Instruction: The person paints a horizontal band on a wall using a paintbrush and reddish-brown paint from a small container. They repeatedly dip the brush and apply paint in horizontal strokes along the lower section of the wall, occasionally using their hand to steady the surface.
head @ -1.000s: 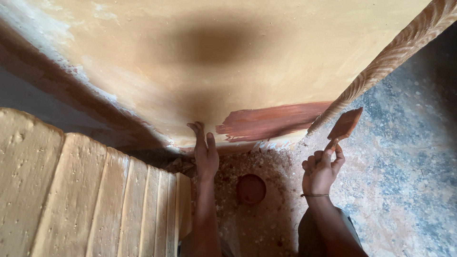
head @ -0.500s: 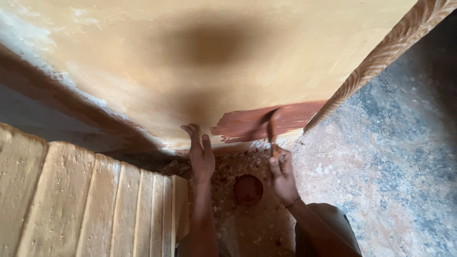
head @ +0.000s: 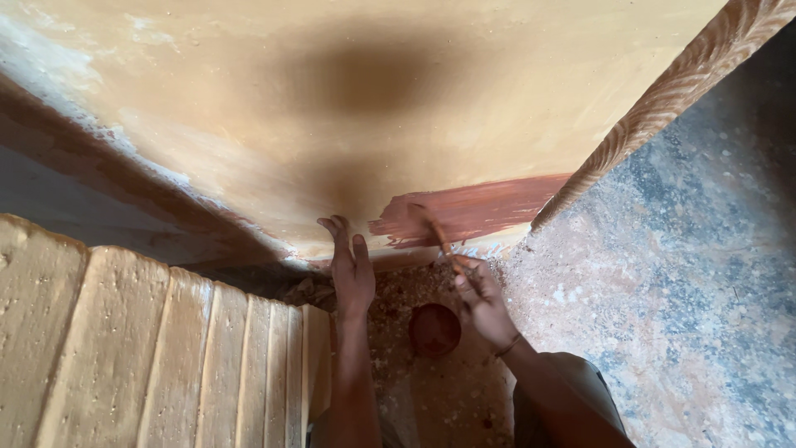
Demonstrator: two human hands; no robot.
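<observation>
Right hand [head: 481,300]: closed round the handle of a paintbrush [head: 435,232], wrist bent up toward the wall; thin band at the wrist.
Paintbrush: slanted up and left from the fist, bristle end laid on the wall at the left end of the red-brown band; handle mostly hidden in the grip, bristles blurred and hard to tell from the paint.
Left hand [head: 351,270]: open, fingers straight and together, palm flat against the wall's lower edge just left of the brush; holding nothing.
Red-brown band [head: 477,211]: wet-looking painted strip low on the wall, running from near the brush rightward to the wavy trim; left end ragged.
Wall [head: 373,99]: ochre yellow, a dark shadow blotch in the middle; patchy whitish flaking along the left lower edge – top cut off by the frame.
Wavy trim [head: 663,108]: pale brown grained strip slanting from the upper right corner down to the band's right end.
Paint pot [head: 434,328]: small round container with dark red contents, on the floor between the two forearms, just below the right hand; near rim partly hidden.
Floor [head: 688,290]: mottled grey and pinkish, gritty with crumbs below the wall.
Ribbed panel [head: 149,357]: pale yellow ridged surface at lower left – extent cut off, nature unclear.
Knee [head: 572,382]: under the right forearm, mostly out of frame.
</observation>
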